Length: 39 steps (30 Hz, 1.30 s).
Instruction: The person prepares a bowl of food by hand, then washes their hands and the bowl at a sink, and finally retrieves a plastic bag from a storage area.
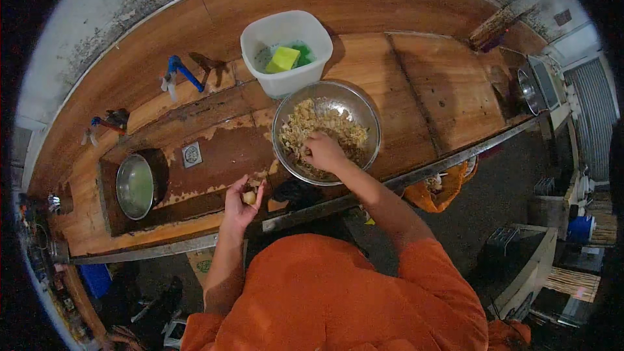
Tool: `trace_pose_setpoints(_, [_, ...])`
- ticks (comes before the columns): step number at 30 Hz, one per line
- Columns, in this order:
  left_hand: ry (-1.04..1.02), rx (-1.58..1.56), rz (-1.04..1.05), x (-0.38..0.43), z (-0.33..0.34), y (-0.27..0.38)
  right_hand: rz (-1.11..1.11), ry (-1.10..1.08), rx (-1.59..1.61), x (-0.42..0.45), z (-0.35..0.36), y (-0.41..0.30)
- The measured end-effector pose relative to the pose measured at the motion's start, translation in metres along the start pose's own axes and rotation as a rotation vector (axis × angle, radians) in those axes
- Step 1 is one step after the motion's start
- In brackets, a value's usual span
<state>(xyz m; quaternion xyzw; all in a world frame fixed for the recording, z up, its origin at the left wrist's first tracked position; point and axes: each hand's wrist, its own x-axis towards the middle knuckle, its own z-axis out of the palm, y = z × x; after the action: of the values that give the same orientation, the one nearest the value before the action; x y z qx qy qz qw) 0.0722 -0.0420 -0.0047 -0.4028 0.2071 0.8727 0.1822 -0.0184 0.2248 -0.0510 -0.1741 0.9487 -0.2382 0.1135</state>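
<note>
My right hand (324,152) reaches into a large steel mixing bowl (366,156) with its fingers bent down into a crumbly, chopped food mixture (312,119). Its fingertips are partly hidden, so I cannot see whether they hold any of it. Just left of the bowl, my left hand (240,204) is turned palm up. A small, pale, rounded lump (249,198) rests in that palm, with the fingers partly curled around it. What the lump is made of is too small to tell.
Behind the bowl stands a white plastic tub (286,80) holding a yellow sponge (282,60) in liquid. A recessed basin with a floor drain (192,154) lies left, with a steel bowl (135,186) of cloudy liquid. Blue taps (185,72) jut from the wall. An orange bag (436,195) sits below the counter.
</note>
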Motion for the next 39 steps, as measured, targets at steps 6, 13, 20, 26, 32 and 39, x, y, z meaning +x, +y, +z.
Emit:
trace_pose_setpoints(6, [-0.075,-0.016,0.002,0.006,-0.015,0.002,-0.03,0.02,0.272,0.007,-0.01,0.028])
trace_pose_setpoints(13, [0.069,0.083,0.089,-0.01,0.01,-0.005,0.055,0.085,0.149,0.003,-0.05,0.05])
trace_pose_setpoints(20, [-0.167,0.171,0.049,0.004,0.012,-0.01,0.165,0.182,0.211,-0.001,-0.029,0.068])
trace_pose_setpoints(26, [-0.192,0.308,-0.022,0.0,0.029,-0.012,0.169,0.162,0.202,-0.008,-0.043,0.037])
trace_pose_setpoints(32, [-0.233,0.494,-0.015,0.003,0.049,-0.025,0.266,0.112,0.805,-0.021,-0.057,0.001])
trace_pose_setpoints(39, [-0.241,0.617,0.108,-0.003,0.089,-0.039,0.172,-0.184,0.946,-0.022,-0.08,-0.044])
